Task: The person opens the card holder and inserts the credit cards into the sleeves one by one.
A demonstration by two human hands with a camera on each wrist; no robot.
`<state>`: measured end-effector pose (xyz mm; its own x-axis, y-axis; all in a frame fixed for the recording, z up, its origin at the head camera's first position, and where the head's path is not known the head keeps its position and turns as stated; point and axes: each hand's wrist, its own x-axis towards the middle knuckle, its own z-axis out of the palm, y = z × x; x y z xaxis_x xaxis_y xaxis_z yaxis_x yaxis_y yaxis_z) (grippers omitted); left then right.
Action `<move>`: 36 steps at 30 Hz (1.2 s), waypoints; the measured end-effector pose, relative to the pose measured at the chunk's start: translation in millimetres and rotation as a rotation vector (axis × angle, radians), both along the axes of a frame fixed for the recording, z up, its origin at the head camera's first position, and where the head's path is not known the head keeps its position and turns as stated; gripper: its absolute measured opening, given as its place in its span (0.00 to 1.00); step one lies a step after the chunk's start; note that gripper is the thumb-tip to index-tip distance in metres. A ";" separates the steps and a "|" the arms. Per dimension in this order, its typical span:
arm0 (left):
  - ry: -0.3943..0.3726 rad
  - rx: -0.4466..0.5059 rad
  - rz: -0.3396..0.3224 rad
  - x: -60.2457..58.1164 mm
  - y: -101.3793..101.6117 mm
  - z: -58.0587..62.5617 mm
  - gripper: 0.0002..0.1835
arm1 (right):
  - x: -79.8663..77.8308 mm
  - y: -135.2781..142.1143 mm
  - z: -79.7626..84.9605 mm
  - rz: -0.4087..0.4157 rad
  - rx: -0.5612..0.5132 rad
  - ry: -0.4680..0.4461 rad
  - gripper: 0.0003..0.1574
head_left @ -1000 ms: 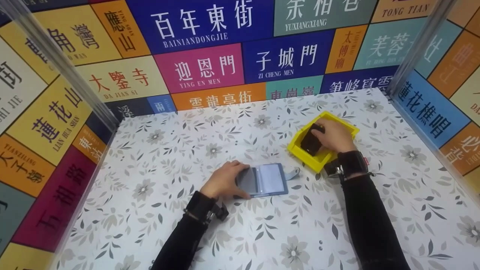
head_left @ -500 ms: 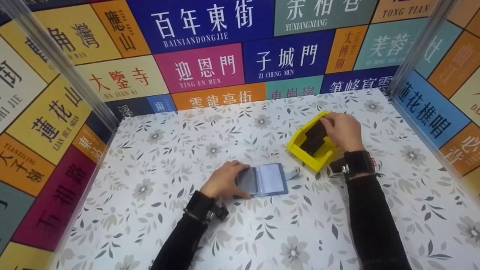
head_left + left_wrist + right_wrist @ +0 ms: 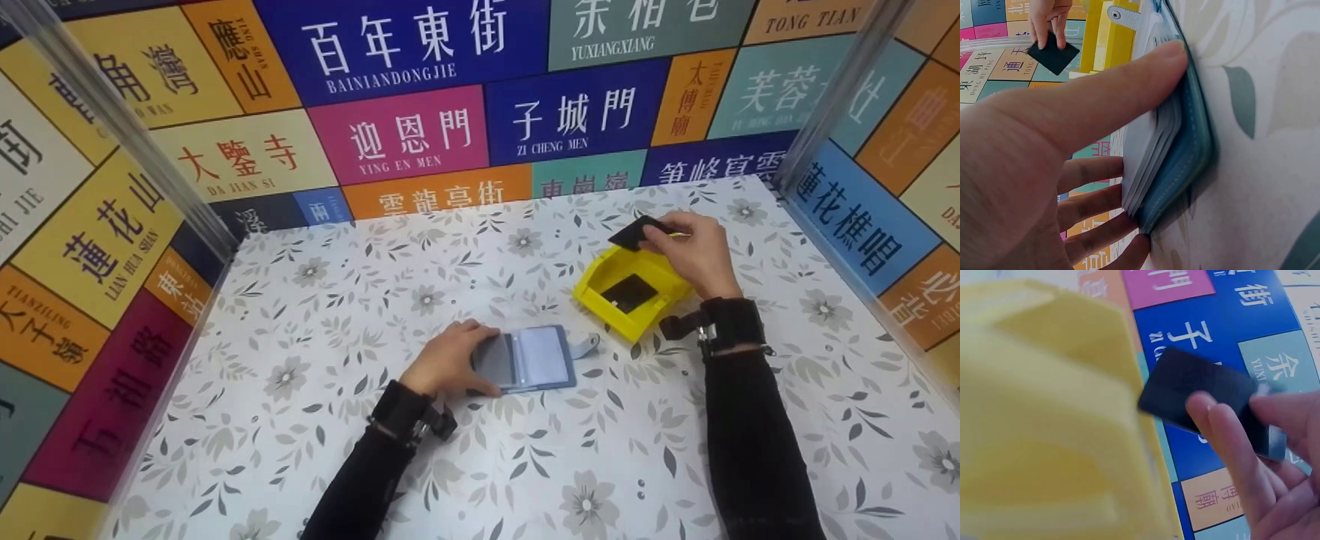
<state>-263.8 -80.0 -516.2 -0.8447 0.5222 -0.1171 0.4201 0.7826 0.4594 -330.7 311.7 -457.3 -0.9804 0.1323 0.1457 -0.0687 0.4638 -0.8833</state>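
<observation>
A blue card holder (image 3: 546, 360) lies spread open on the patterned table, its clear sleeves facing up. My left hand (image 3: 448, 358) holds its left side; in the left wrist view the thumb lies along one edge of the card holder (image 3: 1199, 135) and the fingertips touch another. Above the back of a yellow bin (image 3: 616, 324), my right hand (image 3: 699, 253) pinches a black card (image 3: 631, 233) between thumb and fingers. The right wrist view shows that black card (image 3: 1182, 382) tilted beside the bin wall. Another black card (image 3: 631, 292) lies inside the bin.
The card holder's snap strap (image 3: 585, 347) sticks out to the right, towards the bin. White floral cloth (image 3: 427, 465) covers the table. Panels with coloured street-name signs (image 3: 409, 135) stand behind and on both sides, with clear corner posts (image 3: 840, 97).
My right hand has lifted a black card out of the yellow bin, moving up and back. A card left in the bin shows more plainly. The left hand and card holder have stayed put.
</observation>
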 end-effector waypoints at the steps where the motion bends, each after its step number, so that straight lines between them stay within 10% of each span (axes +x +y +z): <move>1: 0.003 0.000 -0.002 0.1 -0.1 -0.3 0.55 | -0.2 -0.7 0.3 -0.013 -0.014 0.021 0.32; 8: 0.008 0.002 0.000 0.6 0.0 -0.8 0.56 | 0.4 -4.0 2.7 0.008 -0.055 0.150 0.22; 18: -0.006 -0.005 0.002 0.4 0.1 -0.2 0.56 | 0.8 -5.7 6.0 0.083 0.005 0.052 0.32; 29: 0.006 -0.004 0.003 0.5 0.9 0.6 0.55 | 0.5 -8.0 7.0 0.142 -0.160 0.001 0.35; 36: 0.005 -0.008 0.008 0.9 1.0 0.2 0.55 | 1.1 -8.4 4.1 -0.002 -0.062 0.093 0.16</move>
